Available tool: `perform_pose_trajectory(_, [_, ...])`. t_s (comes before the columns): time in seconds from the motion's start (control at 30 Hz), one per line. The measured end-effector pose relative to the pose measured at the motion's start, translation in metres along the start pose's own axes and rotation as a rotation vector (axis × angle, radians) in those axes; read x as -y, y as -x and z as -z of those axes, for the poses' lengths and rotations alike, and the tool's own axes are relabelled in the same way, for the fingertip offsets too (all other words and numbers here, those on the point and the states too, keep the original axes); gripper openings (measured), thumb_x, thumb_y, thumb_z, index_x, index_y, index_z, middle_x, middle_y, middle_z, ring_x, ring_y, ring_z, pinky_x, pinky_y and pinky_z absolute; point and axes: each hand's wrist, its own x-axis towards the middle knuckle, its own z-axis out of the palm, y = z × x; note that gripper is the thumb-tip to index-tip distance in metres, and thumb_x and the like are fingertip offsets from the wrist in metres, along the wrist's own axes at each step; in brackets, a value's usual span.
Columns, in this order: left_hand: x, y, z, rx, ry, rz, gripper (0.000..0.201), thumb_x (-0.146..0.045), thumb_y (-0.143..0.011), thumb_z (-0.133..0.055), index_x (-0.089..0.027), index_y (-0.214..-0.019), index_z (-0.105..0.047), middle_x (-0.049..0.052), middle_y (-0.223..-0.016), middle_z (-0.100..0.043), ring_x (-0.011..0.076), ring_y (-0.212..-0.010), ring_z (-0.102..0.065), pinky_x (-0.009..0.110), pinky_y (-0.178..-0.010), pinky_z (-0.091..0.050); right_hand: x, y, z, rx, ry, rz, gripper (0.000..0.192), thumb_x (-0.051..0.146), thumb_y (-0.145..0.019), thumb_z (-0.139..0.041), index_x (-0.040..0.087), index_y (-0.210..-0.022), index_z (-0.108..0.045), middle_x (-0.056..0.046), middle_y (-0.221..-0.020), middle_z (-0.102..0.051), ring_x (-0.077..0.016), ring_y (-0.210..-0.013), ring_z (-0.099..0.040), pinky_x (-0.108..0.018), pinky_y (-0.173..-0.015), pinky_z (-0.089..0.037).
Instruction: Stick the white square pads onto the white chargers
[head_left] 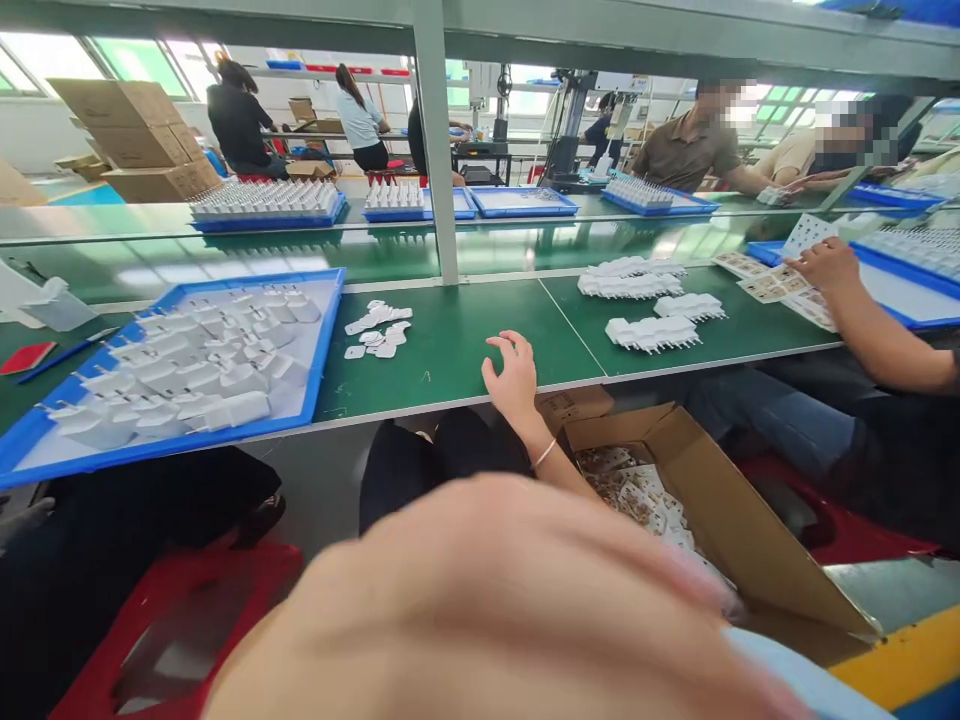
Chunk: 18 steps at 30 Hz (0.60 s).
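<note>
My left hand (480, 590) is very close to the camera, large and blurred, its back filling the lower middle; its fingers are too smeared to read. With a white band at the wrist, my right hand (514, 375) rests at the front edge of the green worktop (450, 340). Its fingers are apart and slightly curved, with nothing between them. To its left lies a small pile of flat white pieces (379, 335). Further left, a blue tray (324, 350) holds several white plug housings (202, 365) with prongs pointing up. Rows of white plug parts (652, 333) lie to the right.
Below the worktop on the right stands an open cardboard box (720, 500) of printed white pieces. A co-worker's hand (829, 265) at the right holds a perforated white sheet (808, 235). A metal post (435, 140) rises behind the worktop. Red stools (247, 590) flank the seat.
</note>
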Motion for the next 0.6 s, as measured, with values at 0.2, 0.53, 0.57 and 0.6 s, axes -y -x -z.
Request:
perform_pose_trajectory(0.2, [0.096,-0.117,-0.047,0.004,-0.096,-0.174,0.029,-0.031,-0.094,-0.055,-0.023,-0.115,-0.072,0.006,-0.117,-0.075,0.0264,-0.116,-0.069,0.046,-0.102,-0.058,-0.102,-0.046,0.074,-0.339,0.180,-0.374,0.046,0.027,-0.091,-0.048,0.010,-0.134,-0.049,-0.025,-0.134,-0.054,-0.0357,-0.128,-0.048,-0.058,-0.108,-0.038])
perform_pose_trajectory(0.53, [0.193,-0.174,-0.090,0.159,0.124,0.207,0.044,-0.050,-0.083,-0.066,-0.018,-0.112,-0.072,0.013,-0.117,-0.076,0.0321,-0.116,-0.069,0.056,-0.112,-0.049,-0.146,-0.073,0.077,-0.311,0.399,-0.652,0.068,0.055,-0.079,-0.071,0.012,-0.129,-0.054,-0.025,-0.127,-0.056,-0.0409,-0.119,-0.047,-0.058,-0.101,-0.041])
perform_pose_trajectory(0.57, [0.194,-0.174,-0.086,0.153,0.172,0.278,0.045,-0.051,-0.082,-0.068,-0.019,-0.113,-0.072,0.012,-0.116,-0.076,0.0318,-0.116,-0.069,0.055,-0.112,-0.049,-0.144,-0.073,0.075,-0.295,0.396,-0.657,0.067,0.054,-0.079,-0.071,0.012,-0.128,-0.055,-0.025,-0.127,-0.056,-0.0408,-0.119,-0.047,-0.058,-0.101,-0.040])
perform_pose_trajectory(0.6, [0.194,-0.173,-0.082,0.155,0.201,0.331,0.045,-0.052,-0.081,-0.069,-0.019,-0.112,-0.072,0.011,-0.116,-0.076,0.0317,-0.117,-0.069,0.055,-0.113,-0.048,-0.143,-0.072,0.074,-0.277,0.387,-0.659,0.064,0.052,-0.079,-0.071,0.012,-0.126,-0.056,-0.025,-0.127,-0.055,-0.0406,-0.120,-0.047,-0.058,-0.102,-0.040])
